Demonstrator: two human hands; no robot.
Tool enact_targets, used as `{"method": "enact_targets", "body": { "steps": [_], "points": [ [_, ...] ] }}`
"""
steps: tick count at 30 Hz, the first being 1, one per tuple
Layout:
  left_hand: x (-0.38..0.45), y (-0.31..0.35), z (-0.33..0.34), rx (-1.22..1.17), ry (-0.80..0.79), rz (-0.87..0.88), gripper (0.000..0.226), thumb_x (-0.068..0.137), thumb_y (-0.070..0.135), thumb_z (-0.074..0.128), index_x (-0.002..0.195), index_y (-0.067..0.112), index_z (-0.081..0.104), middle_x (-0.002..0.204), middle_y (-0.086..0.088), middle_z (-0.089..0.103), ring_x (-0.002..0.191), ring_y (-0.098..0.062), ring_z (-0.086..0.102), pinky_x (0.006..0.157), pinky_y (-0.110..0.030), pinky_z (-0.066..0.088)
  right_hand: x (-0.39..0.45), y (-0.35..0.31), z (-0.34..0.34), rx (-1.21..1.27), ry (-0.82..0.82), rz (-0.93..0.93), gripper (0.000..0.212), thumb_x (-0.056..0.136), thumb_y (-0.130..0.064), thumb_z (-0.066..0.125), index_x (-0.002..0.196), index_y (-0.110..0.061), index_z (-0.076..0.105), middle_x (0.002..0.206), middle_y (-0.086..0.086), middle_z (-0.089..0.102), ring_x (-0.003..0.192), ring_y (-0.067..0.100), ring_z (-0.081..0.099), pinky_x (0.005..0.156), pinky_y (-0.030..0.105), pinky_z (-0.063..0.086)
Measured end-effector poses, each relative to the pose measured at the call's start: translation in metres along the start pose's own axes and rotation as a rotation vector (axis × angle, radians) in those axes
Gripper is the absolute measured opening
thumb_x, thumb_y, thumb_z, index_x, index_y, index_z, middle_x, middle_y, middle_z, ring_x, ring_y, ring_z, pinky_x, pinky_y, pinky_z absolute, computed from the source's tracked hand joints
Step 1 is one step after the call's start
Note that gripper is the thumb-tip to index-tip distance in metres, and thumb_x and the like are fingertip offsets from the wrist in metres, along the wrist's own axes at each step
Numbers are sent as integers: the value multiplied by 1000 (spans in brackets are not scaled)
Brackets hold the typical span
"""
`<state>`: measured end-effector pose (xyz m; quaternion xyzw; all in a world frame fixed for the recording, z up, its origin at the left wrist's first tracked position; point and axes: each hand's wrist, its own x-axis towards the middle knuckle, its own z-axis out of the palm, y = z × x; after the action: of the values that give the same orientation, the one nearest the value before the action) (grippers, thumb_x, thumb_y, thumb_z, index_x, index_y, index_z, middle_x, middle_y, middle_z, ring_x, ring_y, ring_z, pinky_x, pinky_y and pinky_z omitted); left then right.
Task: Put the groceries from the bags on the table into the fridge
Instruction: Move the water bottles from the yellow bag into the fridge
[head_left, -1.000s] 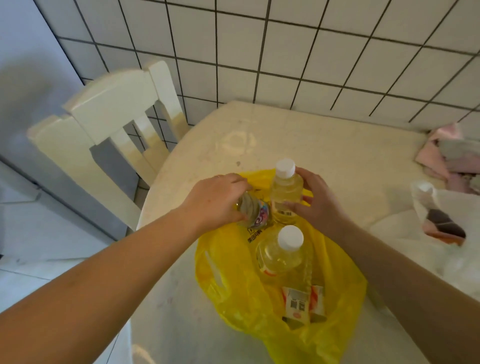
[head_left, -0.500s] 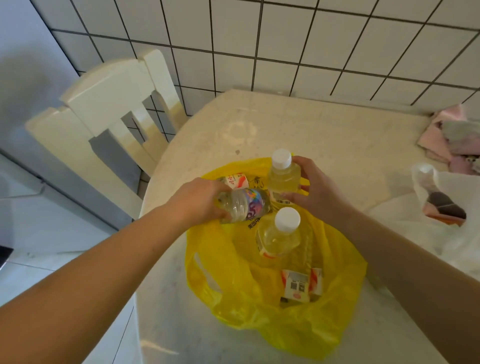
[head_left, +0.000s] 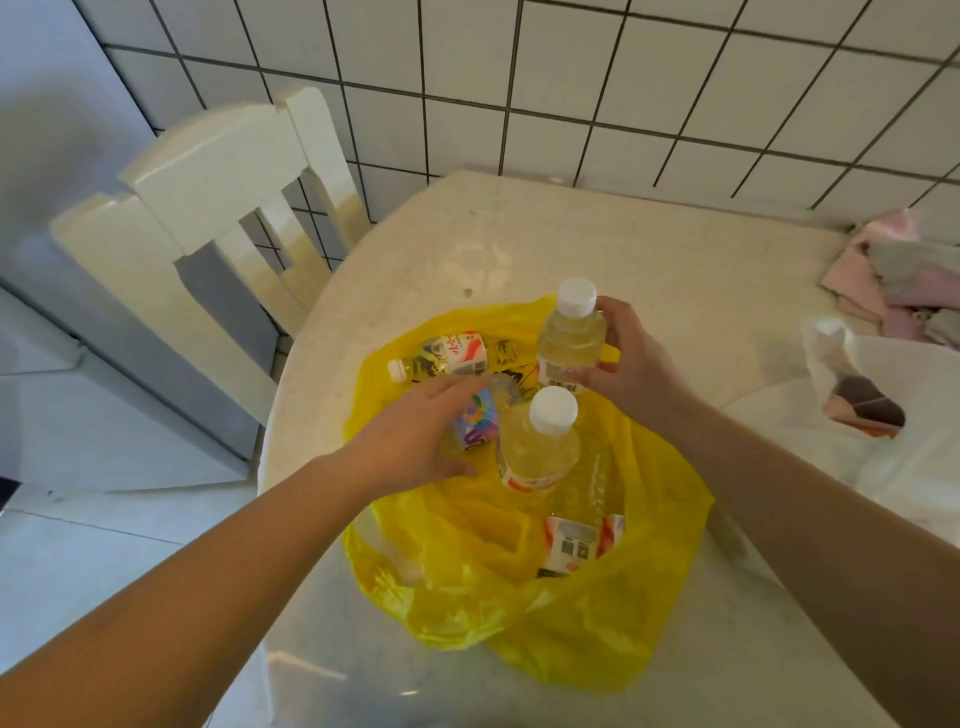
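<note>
Right hand (head_left: 631, 366): the grip is closed around an upright pale-yellow bottle (head_left: 569, 340) with a white cap, held above the far edge of the yellow bag (head_left: 561, 613) on the counter (head_left: 675, 260). Left hand (head_left: 415, 436): fingers wrap a bottle with a colourful label (head_left: 475, 423) inside the bag. Between the two grips stands a second white-capped bottle (head_left: 540, 441). Beyond the left grip a small bottle (head_left: 441, 358) lies on its side. A carton (head_left: 579, 540) sits nearer the person, in the bag.
</note>
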<state>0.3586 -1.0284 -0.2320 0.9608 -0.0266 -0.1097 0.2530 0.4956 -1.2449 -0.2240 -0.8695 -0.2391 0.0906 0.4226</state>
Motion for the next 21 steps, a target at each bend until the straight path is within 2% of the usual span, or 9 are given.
{"method": "enact_targets", "body": {
  "steps": [3,6,8,9,12,15,18,19,21],
  "points": [
    [-11,29,-1,-325,47,26,98,65,36,83,143,39,23,136,29,27,126,8,22,101,-12,20,-1,2,-3,14,-7,5,74,71,-19,79,131,-19,37,121,2,56,112,18,55,87,46,52],
    [-13,43,11,-465,110,-12,85,63,32,85,131,43,35,126,36,35,123,6,35,105,-20,30,-3,3,-5,28,-12,22,76,66,-33,80,129,-34,36,126,-4,54,115,16,53,89,47,50],
    [-12,50,21,-531,145,-69,79,64,31,84,127,44,38,117,35,42,112,2,47,101,-31,43,-3,4,-5,63,-3,38,76,60,-44,77,125,-42,37,126,-8,53,116,14,52,91,47,49],
    [-12,53,24,-551,168,-90,78,64,32,84,127,42,40,115,32,45,108,1,50,98,-34,47,-3,5,-5,82,1,41,75,60,-44,77,124,-42,39,125,-9,54,116,14,53,92,47,48],
    [-15,60,25,-638,263,-127,74,66,23,84,125,41,43,118,23,52,108,0,53,91,-29,51,-3,-1,-11,112,5,14,67,67,-29,79,122,-42,42,123,-11,56,114,11,53,95,42,47],
    [-27,65,18,-700,399,-190,71,69,15,82,121,42,43,117,21,55,107,3,55,81,-14,51,-3,-12,-22,164,-28,-41,65,71,-18,79,118,-42,42,122,-11,56,111,6,55,93,29,47],
    [-47,68,5,-739,550,-249,71,66,23,82,126,32,47,117,19,58,107,6,56,80,-17,52,-3,-38,-33,183,-105,-124,68,72,-15,78,128,-34,44,120,-16,55,105,-4,54,79,4,44],
    [-57,70,-1,-755,607,-260,68,65,24,82,124,33,48,116,20,59,105,7,56,78,-17,53,-4,-49,-35,188,-136,-156,69,72,-14,78,130,-31,44,119,-17,54,102,-8,53,72,-1,41],
    [-80,73,-15,-774,714,-275,63,65,19,80,115,40,49,111,22,61,103,9,57,72,-15,53,-8,-74,-37,216,-198,-210,69,70,-13,79,127,-34,45,119,-16,54,98,-15,50,66,-3,39]
  ]
}}
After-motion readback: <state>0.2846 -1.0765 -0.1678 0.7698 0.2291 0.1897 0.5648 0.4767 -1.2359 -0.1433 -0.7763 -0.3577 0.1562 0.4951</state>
